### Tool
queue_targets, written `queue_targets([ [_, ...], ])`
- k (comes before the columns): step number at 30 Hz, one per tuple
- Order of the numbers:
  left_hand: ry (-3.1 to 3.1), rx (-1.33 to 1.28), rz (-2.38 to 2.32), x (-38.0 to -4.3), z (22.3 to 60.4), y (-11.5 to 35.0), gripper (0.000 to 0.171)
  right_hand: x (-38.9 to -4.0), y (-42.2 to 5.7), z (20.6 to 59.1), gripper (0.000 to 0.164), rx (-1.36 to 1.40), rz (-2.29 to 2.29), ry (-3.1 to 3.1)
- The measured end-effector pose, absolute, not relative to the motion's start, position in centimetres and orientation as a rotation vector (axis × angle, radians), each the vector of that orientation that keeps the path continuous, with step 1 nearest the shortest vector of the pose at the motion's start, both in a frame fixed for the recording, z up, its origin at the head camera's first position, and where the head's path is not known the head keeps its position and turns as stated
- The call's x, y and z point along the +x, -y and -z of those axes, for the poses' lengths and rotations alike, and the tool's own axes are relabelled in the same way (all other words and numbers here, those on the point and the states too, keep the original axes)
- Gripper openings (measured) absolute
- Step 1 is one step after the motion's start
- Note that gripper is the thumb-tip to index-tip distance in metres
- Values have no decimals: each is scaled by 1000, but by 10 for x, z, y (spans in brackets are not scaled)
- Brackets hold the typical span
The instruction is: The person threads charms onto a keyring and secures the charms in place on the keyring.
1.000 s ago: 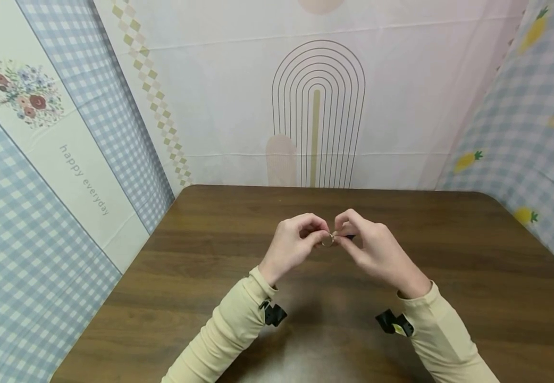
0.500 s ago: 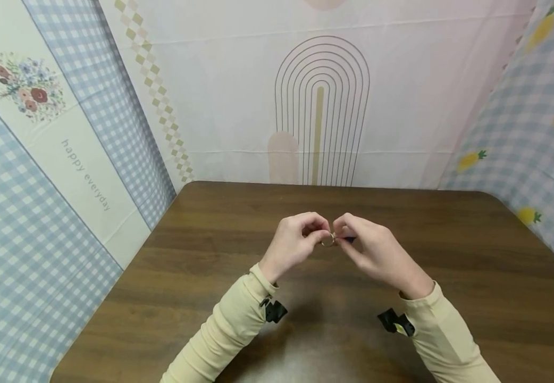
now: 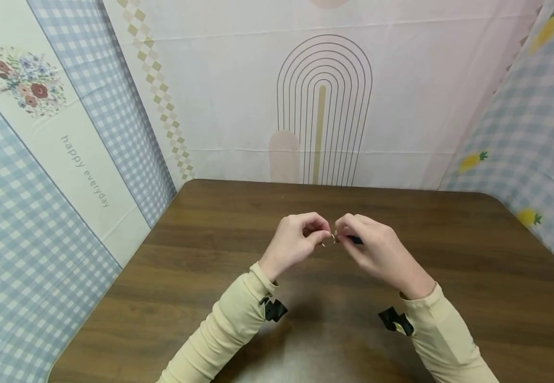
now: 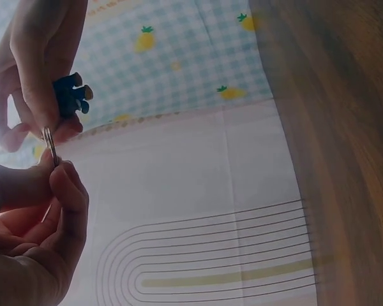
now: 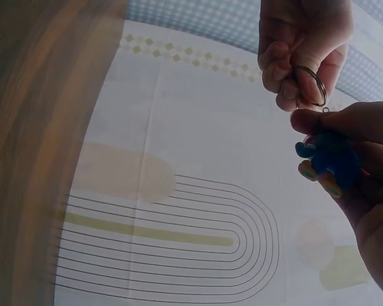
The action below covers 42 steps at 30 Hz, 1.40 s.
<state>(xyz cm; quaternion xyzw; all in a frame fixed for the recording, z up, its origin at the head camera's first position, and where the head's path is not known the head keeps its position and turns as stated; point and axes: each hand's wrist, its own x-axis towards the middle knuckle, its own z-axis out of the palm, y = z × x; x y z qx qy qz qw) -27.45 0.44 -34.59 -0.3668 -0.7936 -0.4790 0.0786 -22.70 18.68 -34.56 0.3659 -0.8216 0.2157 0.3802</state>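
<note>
Both hands meet above the table, fingertips close together. My left hand point(image 3: 293, 242) pinches a metal split key ring point(image 5: 322, 89) between thumb and index finger, and part of the ring sticks out toward the other hand. My right hand point(image 3: 377, 250) grips a small blue figurine charm point(image 5: 335, 162) with yellowish feet or limbs. At the charm's top, a tiny metal loop point(image 5: 325, 110) shows by the right fingertips, right beside the ring. In the left wrist view the ring point(image 4: 52, 148) appears nearly edge-on, reaching the right fingertips. Fingers hide much of the figurine.
A brown wooden table point(image 3: 344, 346) lies under both forearms. Behind it hangs a pale cloth point(image 3: 229, 106) with a line-drawn arch; checked cloths hang at left and right. Black camera mounts point(image 3: 273, 309) sit on both sleeves.
The right hand has shifted slightly, and more of the dark blue charm shows beneath its fingers. The left hand keeps its pinch on the key ring, of which less shows.
</note>
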Motion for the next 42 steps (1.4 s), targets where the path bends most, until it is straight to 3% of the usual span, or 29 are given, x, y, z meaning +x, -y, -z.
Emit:
queue_targets([
  [17, 2374, -1041, 1647, -270, 343, -11, 12, -234, -191, 348, 29, 962, -530, 2116],
  [31, 2345, -1164, 1360, -260, 339, -13, 11, -232, -191, 346, 28, 992, -454, 2170],
  [42, 2453, -1084, 1311, -261, 336, -8, 17, -233, -196, 344, 28, 1011, -697, 2262],
])
